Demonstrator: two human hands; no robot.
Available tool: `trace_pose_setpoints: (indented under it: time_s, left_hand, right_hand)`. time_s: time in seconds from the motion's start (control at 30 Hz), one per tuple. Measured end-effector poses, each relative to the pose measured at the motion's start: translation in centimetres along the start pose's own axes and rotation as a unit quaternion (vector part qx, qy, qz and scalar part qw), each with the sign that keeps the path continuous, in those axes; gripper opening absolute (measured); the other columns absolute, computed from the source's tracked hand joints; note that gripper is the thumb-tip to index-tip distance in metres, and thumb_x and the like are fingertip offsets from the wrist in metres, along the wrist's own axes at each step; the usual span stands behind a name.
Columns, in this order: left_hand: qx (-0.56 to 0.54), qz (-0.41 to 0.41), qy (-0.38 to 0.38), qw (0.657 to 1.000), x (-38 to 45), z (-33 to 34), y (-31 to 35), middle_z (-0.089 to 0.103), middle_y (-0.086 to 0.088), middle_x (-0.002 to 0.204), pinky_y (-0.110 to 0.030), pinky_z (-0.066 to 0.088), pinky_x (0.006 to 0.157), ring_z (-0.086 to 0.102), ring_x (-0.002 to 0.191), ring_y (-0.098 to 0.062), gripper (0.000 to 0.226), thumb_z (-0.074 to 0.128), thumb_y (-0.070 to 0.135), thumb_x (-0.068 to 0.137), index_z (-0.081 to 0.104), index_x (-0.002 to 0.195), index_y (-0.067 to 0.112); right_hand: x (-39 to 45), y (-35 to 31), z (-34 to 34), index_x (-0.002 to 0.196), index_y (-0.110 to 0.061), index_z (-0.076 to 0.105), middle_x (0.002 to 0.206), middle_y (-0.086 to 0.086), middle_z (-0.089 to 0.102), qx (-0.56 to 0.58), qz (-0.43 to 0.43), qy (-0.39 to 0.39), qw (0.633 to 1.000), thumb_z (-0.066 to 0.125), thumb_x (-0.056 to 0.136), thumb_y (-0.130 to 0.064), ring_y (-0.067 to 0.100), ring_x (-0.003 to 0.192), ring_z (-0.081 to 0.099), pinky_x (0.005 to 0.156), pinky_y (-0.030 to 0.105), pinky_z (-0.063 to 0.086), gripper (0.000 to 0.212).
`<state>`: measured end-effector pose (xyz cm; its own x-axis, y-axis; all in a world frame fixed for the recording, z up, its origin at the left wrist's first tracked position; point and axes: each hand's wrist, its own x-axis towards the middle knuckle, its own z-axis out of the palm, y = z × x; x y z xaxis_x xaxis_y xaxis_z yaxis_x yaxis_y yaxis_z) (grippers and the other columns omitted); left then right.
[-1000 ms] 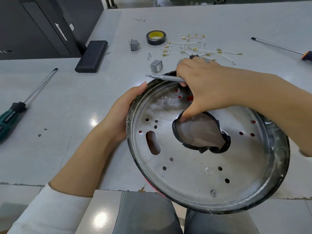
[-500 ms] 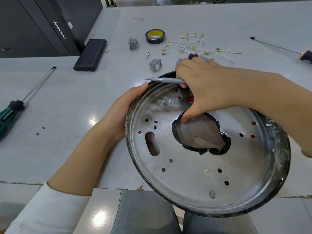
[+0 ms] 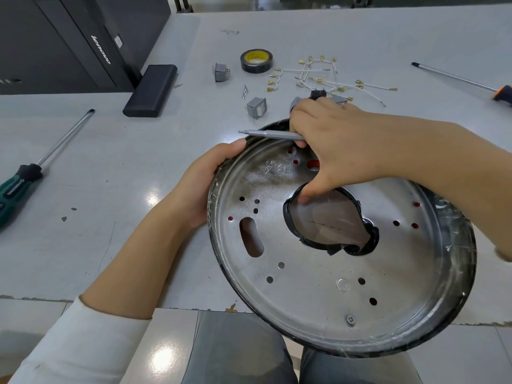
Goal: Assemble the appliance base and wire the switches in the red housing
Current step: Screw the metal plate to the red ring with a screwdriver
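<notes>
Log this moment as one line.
left hand: grips plate rim | right hand: holds screwdriver, thumb in centre hole | one screw fitted

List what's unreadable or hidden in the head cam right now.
- Red housing: head view, only slivers show through holes in the metal base plate.
- Slim grey screwdriver: handle end hidden inside the right hand.
- Orange-handled screwdriver: handle cut off by the right edge.
- Wire terminals: too small to type.
</notes>
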<state>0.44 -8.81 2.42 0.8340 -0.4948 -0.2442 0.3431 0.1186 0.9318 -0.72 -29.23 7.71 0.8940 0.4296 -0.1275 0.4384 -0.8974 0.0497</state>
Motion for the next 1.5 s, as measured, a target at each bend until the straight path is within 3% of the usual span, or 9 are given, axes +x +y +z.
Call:
trace_pose_setpoints:
  time_s: [0.67, 0.73, 0.83, 0.93, 1.0, 1.1, 1.27, 1.43, 1.5]
  left_hand:
    - [0.090, -0.006, 0.032, 0.995, 1.0, 0.2, 0.1, 0.065, 0.007, 0.046, -0.009, 0.044, 0.040, 0.062, 0.042, 0.000, 0.066, 0.040, 0.019, 0.099, 0.069, 0.039, 0.025]
    - [0.091, -0.005, 0.019, 0.996, 1.3, 0.1, 0.1, 0.068, 0.007, 0.052, -0.012, 0.048, 0.047, 0.065, 0.048, 0.000, 0.061, 0.040, 0.020, 0.099, 0.074, 0.048, 0.025]
    - [0.123, -0.021, -0.010, 0.992, 1.5, -0.2, 0.6, 0.073, 0.000, 0.065, -0.026, 0.055, 0.080, 0.069, 0.063, 0.001, 0.043, 0.034, 0.026, 0.102, 0.074, 0.086, 0.021]
    - [0.077, 0.038, -0.035, 0.996, 1.9, -1.7, 1.1, 0.072, 0.000, 0.113, -0.023, 0.054, 0.082, 0.068, 0.102, -0.013, 0.039, 0.034, 0.035, 0.100, 0.064, 0.117, 0.018]
    - [0.196, 0.092, 0.048, 0.975, 2.8, -3.1, 1.7, 0.071, 0.008, 0.111, -0.022, 0.052, 0.080, 0.067, 0.095, -0.010, 0.025, 0.044, 0.028, 0.100, 0.065, 0.112, 0.026]
    - [0.383, 0.129, 0.149, 0.903, 5.3, -4.8, 2.5, 0.068, 0.013, 0.107, -0.020, 0.048, 0.074, 0.061, 0.080, -0.010, 0.022, 0.055, 0.016, 0.094, 0.063, 0.100, 0.036]
    - [0.448, 0.122, 0.194, 0.864, 9.4, -6.5, 2.2, 0.062, 0.011, 0.116, -0.012, 0.043, 0.053, 0.059, 0.069, -0.007, 0.020, 0.055, 0.018, 0.092, 0.059, 0.107, 0.031]
    - [0.476, 0.135, 0.207, 0.844, 12.8, -5.8, 3.0, 0.062, 0.004, 0.120, -0.014, 0.043, 0.049, 0.058, 0.063, -0.007, 0.024, 0.052, 0.019, 0.095, 0.061, 0.118, 0.020]
    - [0.495, 0.134, 0.203, 0.834, 13.8, -5.3, 3.2, 0.061, 0.001, 0.124, -0.016, 0.046, 0.058, 0.062, 0.080, -0.014, 0.027, 0.051, 0.019, 0.096, 0.061, 0.122, 0.017]
  right_hand:
    - [-0.5, -0.2, -0.4, 0.093, -0.023, 0.025, 0.102, -0.003, 0.027, -0.014, 0.015, -0.021, 1.000, 0.069, 0.049, -0.074, 0.013, 0.092, 0.024, 0.086, 0.038, 0.035, 0.081]
    - [-0.5, -0.1, -0.8, 0.092, -0.023, 0.027, 0.104, -0.003, 0.029, 0.002, 0.019, -0.035, 0.999, 0.063, 0.043, -0.080, 0.014, 0.093, 0.027, 0.087, 0.038, 0.034, 0.084]
    - [-0.5, 0.3, -1.7, 0.091, -0.022, 0.033, 0.103, -0.004, 0.032, 0.070, 0.026, -0.030, 0.997, 0.050, 0.043, -0.085, 0.014, 0.094, 0.029, 0.085, 0.035, 0.031, 0.081]
    - [0.1, 1.2, -2.5, 0.090, -0.023, 0.035, 0.098, -0.005, 0.036, 0.115, 0.031, -0.016, 0.993, 0.053, 0.062, -0.074, 0.015, 0.092, 0.033, 0.083, 0.034, 0.034, 0.061]
    - [0.8, 1.9, -2.9, 0.086, -0.025, 0.035, 0.093, -0.007, 0.039, 0.154, 0.035, -0.013, 0.987, 0.065, 0.073, -0.058, 0.016, 0.089, 0.038, 0.078, 0.034, 0.037, 0.046]
    - [1.6, 2.7, -3.1, 0.092, -0.026, 0.039, 0.094, -0.010, 0.048, 0.201, 0.056, -0.036, 0.977, 0.076, 0.071, -0.047, 0.015, 0.085, 0.050, 0.073, 0.034, 0.043, 0.047]
    - [2.8, 2.9, -1.5, 0.094, -0.024, 0.034, 0.075, -0.014, 0.037, 0.168, 0.074, -0.075, 0.980, 0.078, 0.072, -0.040, 0.002, 0.064, 0.039, 0.052, 0.027, 0.028, 0.052]
    - [3.0, 2.9, -1.0, 0.093, -0.026, 0.034, 0.073, -0.013, 0.037, 0.171, 0.097, -0.084, 0.977, 0.076, 0.074, -0.039, 0.002, 0.062, 0.036, 0.051, 0.027, 0.023, 0.048]
    - [3.0, 2.8, -1.0, 0.094, -0.025, 0.033, 0.073, -0.013, 0.035, 0.171, 0.097, -0.085, 0.977, 0.076, 0.075, -0.037, 0.001, 0.062, 0.035, 0.051, 0.027, 0.023, 0.048]
